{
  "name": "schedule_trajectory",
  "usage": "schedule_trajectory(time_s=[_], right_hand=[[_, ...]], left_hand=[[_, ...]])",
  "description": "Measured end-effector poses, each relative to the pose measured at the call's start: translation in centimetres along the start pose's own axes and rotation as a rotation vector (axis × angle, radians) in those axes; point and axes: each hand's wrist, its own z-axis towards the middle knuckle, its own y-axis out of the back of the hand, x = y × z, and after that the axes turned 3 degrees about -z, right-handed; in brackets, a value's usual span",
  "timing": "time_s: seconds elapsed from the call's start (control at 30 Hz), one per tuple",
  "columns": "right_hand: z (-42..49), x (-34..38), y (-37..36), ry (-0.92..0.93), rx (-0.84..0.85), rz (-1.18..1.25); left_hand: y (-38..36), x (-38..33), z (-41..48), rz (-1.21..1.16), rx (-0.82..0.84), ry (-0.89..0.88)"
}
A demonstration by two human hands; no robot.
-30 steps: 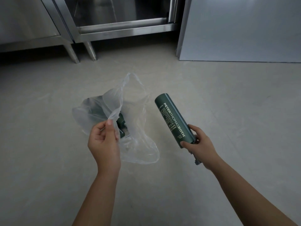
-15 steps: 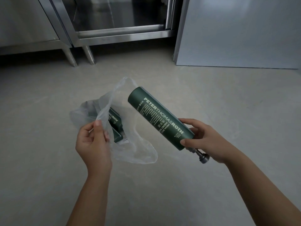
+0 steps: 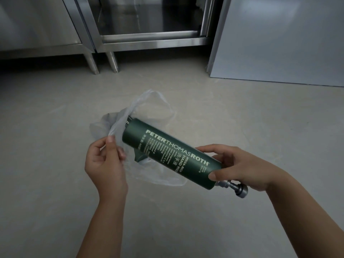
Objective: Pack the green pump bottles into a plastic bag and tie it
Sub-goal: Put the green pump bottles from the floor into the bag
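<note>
Green pump bottle held at the mouth of a clear plastic bag
The right hand (image 3: 242, 168) grips the green pump bottle (image 3: 171, 155) round its pump end, thumb below and fingers over the top. The bottle lies slanted, with its flat base towards the left hand (image 3: 104, 164), at the bag's opening. It is a dark matte green cylinder with pale lettering, "PETER THOMAS ROTH" and "HAND WASH", and a silver pump head (image 3: 240, 189) just below the right wrist. The left hand pinches the rim of the thin clear plastic bag (image 3: 163, 176), which spreads beneath the bottle; a second green bottle (image 3: 139, 156) shows dimly inside it
</note>
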Motion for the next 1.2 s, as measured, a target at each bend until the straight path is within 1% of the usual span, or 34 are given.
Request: schedule_trajectory(time_s=[0.17,0.3,0.37,0.47,0.63,0.83,1.0,1.2], right_hand=[[1.7,-0.9,-1.0,-0.132,-0.094,-0.204],[3.1,-1.0,-1.9,-0.257,-0.197,-0.462],[3.6,-0.4,-2.4,-0.287,-0.241,-0.553],[4.5,0.3,-3.5,-0.253,-0.262,-0.479],[7.8,0.5,-6.8,-0.17,-0.226,-0.293],[13.0,-0.6,-9.2,-0.141,-0.242,-0.115],[16.6,-2.1,-9.2,-0.113,-0.325,-0.126],[20.1,-3.5,-9.1,-0.085,-0.386,-0.16]], left_hand=[[0.7,-0.2,-0.1,0.023,-0.013,0.018],[1.3,-0.5,-0.5,0.02,-0.039,0.042],[1.6,-0.7,-0.5,0.016,-0.044,0.047],[2.0,-1.1,-0.4,0.017,-0.04,0.045],[2.6,-1.3,-0.3,0.03,-0.034,0.04],[3.1,-1.5,0.6,0.035,-0.02,0.062],[2.7,-1.7,0.6,0.042,0.038,0.064],[2.5,-1.6,0.6,0.03,0.028,0.079]])
